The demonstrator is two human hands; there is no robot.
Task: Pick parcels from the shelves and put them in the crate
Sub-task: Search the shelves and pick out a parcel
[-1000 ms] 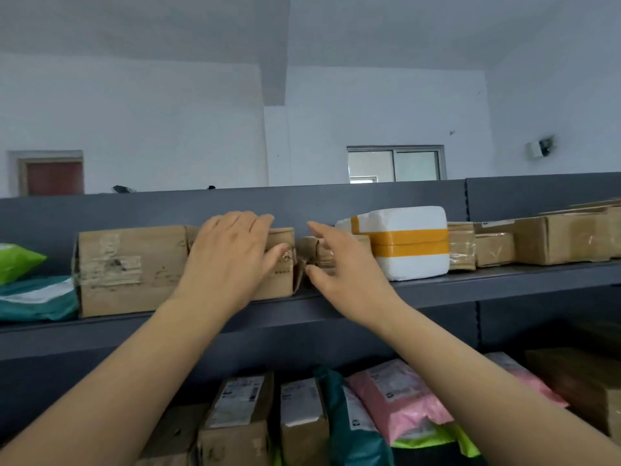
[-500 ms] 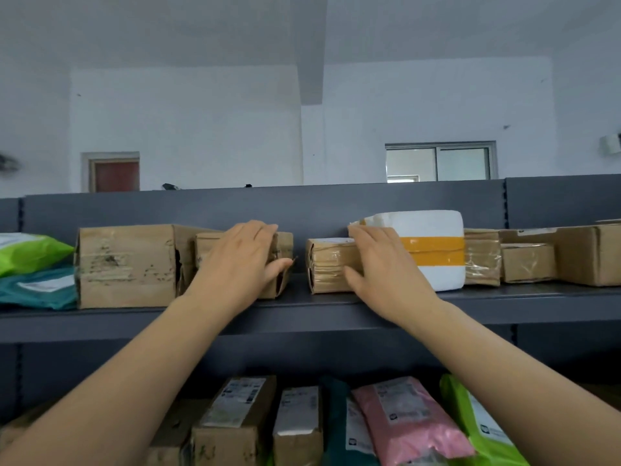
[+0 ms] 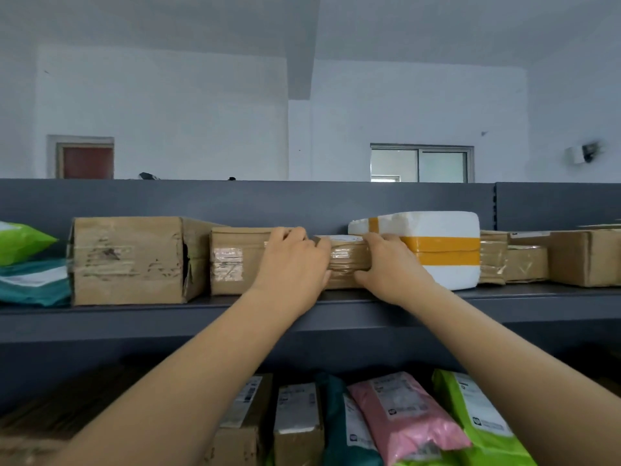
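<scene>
The small tape-wrapped brown cardboard parcel (image 3: 346, 260) sits at the front edge of the grey metal shelf (image 3: 100, 319), straight ahead between both hands. The left hand (image 3: 295, 264) clasps its left end and the right hand (image 3: 391, 269) its right end, equally near. It likely pulls straight out.

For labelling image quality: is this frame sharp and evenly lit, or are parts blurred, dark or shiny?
Head view: top shelf evenly lit, fairly sharp; head view: wall device at right smeared by blur; head view: tape on the small parcel shines; head view: pink bag below is dimmer, its label unreadable.
</scene>
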